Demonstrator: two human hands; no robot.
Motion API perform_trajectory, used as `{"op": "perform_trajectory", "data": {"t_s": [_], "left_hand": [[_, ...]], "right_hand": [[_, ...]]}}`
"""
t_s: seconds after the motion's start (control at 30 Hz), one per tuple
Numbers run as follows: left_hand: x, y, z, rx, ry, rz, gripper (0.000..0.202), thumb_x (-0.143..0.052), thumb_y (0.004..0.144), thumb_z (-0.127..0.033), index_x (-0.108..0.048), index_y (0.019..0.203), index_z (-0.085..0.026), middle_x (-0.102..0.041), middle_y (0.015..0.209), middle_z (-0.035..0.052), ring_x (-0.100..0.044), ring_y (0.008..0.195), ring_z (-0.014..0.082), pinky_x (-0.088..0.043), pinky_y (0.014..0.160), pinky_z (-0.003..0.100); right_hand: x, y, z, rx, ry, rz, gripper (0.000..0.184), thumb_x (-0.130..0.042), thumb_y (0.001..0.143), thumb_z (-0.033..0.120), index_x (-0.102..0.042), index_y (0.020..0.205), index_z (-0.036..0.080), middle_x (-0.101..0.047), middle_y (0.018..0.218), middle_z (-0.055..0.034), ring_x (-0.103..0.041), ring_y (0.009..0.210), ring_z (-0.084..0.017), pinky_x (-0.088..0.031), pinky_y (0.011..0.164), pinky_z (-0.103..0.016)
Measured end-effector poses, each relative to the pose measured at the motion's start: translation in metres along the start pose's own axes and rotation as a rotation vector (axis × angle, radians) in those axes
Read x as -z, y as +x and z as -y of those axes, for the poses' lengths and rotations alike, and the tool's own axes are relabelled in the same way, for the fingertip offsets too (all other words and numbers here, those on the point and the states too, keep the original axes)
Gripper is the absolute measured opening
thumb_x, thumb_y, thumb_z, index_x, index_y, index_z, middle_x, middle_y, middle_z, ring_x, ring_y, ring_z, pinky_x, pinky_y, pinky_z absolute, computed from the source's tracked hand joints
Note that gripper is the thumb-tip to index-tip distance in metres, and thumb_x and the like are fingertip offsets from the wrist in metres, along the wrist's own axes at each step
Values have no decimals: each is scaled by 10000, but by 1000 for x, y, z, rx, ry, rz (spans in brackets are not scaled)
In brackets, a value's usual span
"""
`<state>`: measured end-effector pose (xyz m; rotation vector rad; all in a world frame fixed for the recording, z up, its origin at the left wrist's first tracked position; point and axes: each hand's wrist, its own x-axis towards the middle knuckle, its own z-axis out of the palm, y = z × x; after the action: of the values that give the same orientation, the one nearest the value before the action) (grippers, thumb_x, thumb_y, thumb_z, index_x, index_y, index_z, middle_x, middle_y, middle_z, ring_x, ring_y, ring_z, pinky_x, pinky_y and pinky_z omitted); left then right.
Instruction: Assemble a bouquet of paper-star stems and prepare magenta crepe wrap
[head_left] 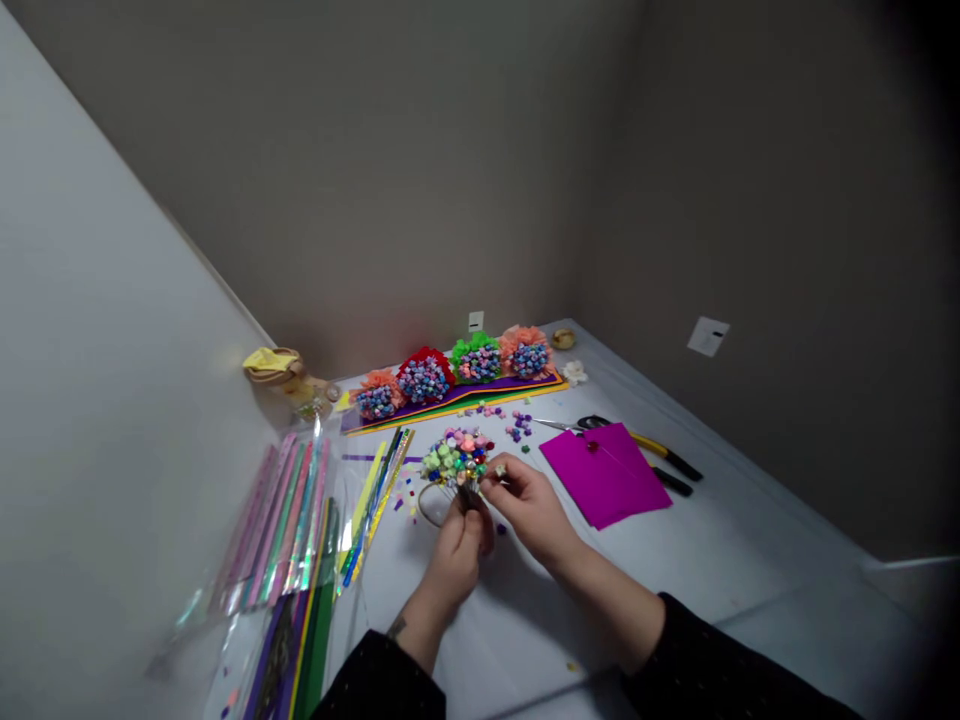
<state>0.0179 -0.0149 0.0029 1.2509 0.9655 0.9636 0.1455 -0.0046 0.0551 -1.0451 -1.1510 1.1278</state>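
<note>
While a white worktop (735,540) spreads below, the right hand (529,505) and left hand (456,548) work close together at a bunch (456,458) of colourful bead-like heads, held upright over it. The left grip is wrapped about the thin stems (466,495), close under the heads. The bunch is probably light but top-heavy; its stems look wiry, apt to slide unless squeezed together, so gathering them there seems the best hold, sparing the crushable heads. Beside them, the right grip pinches a small pale piece (501,469), likely feather-light, easily dented and best taken by its edges.
</note>
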Motion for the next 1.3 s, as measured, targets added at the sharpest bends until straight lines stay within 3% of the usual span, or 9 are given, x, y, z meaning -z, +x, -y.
{"op": "perform_trajectory", "data": {"t_s": [0.13,0.3,0.43,0.6,0.87,1.07,1.17,1.3], "left_hand": [[-3,1,3,88,-239,73,422,-501,800,-615,-414,845,-205,-355,569,-79,-331,467,75,-321,464,223],[-1,2,7,87,-355,143,406,-517,815,-583,-389,781,-200,-302,569,-91,-284,452,50,-294,451,190],[-1,2,6,82,-378,184,392,-528,815,-574,-409,829,-200,-315,572,-88,-287,455,51,-291,456,191],[-1,2,6,36,-354,240,395,-497,832,-577,-424,911,-196,-331,572,-85,-298,460,58,-294,463,201],[3,2,14,-16,-358,294,364,-477,860,-543,-426,937,-192,-346,596,-75,-310,475,61,-305,476,209],[11,4,20,-23,-225,265,388,-455,859,-562,-440,960,-187,-404,592,-61,-357,489,78,-312,487,229],[13,5,19,-14,-169,214,360,-476,854,-548,-458,857,-189,-429,594,-49,-385,514,86,-334,513,237],[12,5,2,-19,-319,163,323,-562,827,-497,-466,779,-193,-437,578,-48,-415,532,96,-365,542,240]], "right_hand": [[2,1,-8,-5,-23,15,168,-589,758,342,-543,684,198,-523,675,14,-499,636,-133,-426,594,-254],[4,2,-10,15,-25,50,204,-574,770,371,-522,674,199,-501,655,17,-491,624,-132,-417,606,-259],[4,1,-6,4,-17,58,213,-580,756,363,-499,649,198,-475,620,28,-462,592,-123,-397,576,-252],[3,-3,-5,-116,46,45,279,-620,717,406,-451,622,206,-437,568,46,-426,542,-114,-371,522,-243],[4,-6,-4,-203,57,55,308,-647,699,440,-477,618,196,-475,542,42,-440,526,-113,-359,530,-247],[5,-6,0,-192,36,24,274,-673,663,378,-488,602,185,-470,554,46,-418,555,-103,-348,552,-240],[1,-7,0,-210,89,3,256,-685,641,352,-486,633,191,-477,560,51,-419,548,-100,-353,548,-237],[16,-3,0,-164,84,-4,216,-668,669,344,-522,698,188,-519,621,37,-449,576,-103,-361,564,-236]]}}
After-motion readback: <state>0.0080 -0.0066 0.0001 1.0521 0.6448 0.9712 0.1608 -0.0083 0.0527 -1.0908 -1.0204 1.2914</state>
